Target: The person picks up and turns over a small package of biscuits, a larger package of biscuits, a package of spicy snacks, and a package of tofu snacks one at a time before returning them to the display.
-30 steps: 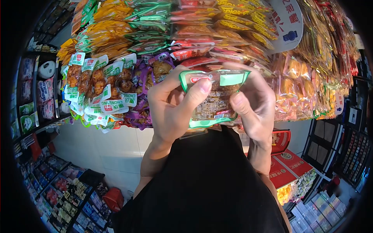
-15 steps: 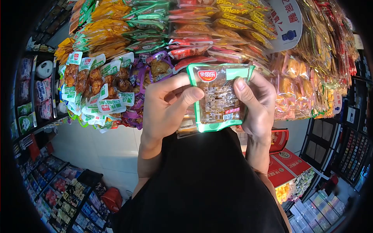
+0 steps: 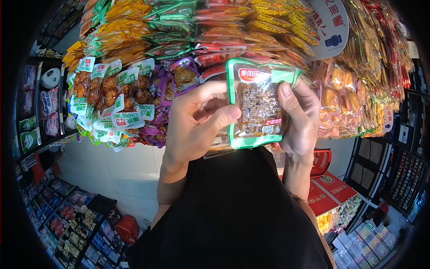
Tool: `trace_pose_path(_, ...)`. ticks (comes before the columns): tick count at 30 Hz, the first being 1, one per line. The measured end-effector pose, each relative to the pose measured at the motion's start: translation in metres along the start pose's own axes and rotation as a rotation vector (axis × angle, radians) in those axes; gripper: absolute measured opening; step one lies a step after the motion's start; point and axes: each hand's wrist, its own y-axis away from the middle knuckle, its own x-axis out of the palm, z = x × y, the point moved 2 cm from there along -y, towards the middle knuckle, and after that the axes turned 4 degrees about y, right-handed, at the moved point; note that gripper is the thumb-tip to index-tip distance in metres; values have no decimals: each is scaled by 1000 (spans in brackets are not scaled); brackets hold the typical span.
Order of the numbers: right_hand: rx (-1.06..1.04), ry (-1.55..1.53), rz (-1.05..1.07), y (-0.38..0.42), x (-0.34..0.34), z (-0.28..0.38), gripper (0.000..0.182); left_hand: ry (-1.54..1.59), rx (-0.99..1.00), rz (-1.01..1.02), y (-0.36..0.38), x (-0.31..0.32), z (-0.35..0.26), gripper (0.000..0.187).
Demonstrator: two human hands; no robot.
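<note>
Between my two hands is a snack packet with a green border, a red oval logo and a block of small print facing me; brown food shows through its clear film. My left hand pinches its left edge, thumb in front and fingers behind. On the opposite edge my right hand grips it, thumb lying on the front. The packet stands nearly upright in front of the display. Beyond my left hand are purple packets and white-and-green packets of brown food.
Rows of orange packets, green packets and yellow packets fill the display. A white sign stands at its right. Red boxes lie below right, and a red bag rests on the floor.
The packet has shifted slightly up and to the right, its top edge rising and tilting. My left hand has moved right with it. Both hands keep their grip.
</note>
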Motion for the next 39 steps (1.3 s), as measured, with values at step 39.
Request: trace_pose_path(39, -282, 343, 105, 8, 9, -4, 8, 58, 36, -94, -13, 20, -3, 14)
